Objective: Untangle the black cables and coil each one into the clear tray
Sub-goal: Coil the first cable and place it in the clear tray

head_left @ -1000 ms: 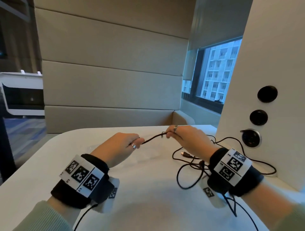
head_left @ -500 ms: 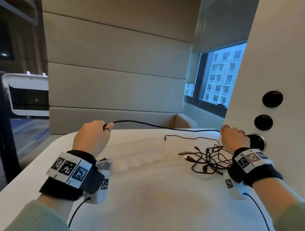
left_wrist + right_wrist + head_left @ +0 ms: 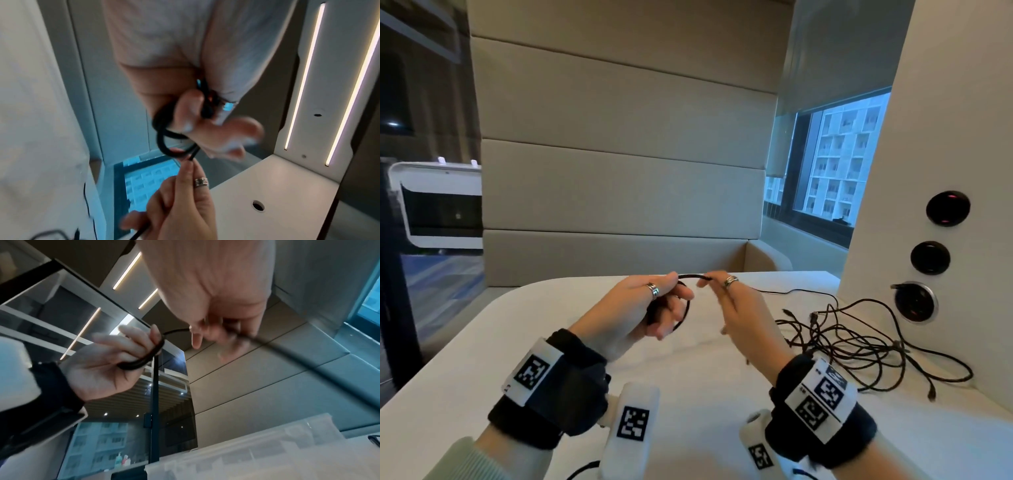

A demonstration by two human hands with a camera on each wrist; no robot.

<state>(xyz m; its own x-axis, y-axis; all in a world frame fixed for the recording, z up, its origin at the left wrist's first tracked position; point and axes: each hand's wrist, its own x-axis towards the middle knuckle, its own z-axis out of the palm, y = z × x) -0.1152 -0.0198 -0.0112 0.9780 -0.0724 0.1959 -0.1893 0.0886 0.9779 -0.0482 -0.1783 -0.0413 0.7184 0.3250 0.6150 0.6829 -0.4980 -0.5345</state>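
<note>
One black cable (image 3: 685, 318) is wound in a small loop round the fingers of my left hand (image 3: 671, 301), which grips it above the white table. The left wrist view shows the same loop (image 3: 164, 142) round those fingers. My right hand (image 3: 709, 284) is close beside the left and pinches the same cable's free run, which trails off right onto the table. The other black cables (image 3: 859, 346) lie tangled at the table's right side. Only the right wrist view shows the clear tray (image 3: 267, 443), low on the table beneath my hands.
A white wall panel stands at the right with a round socket (image 3: 916, 301) and two black round fittings above it, close to the tangle. A padded bench back runs behind the table (image 3: 688, 411). A window is at the back right.
Half a second ago my hands were wide apart with the cable stretched between them. Now they have come together at the middle and the cable is looped round my left fingers.
</note>
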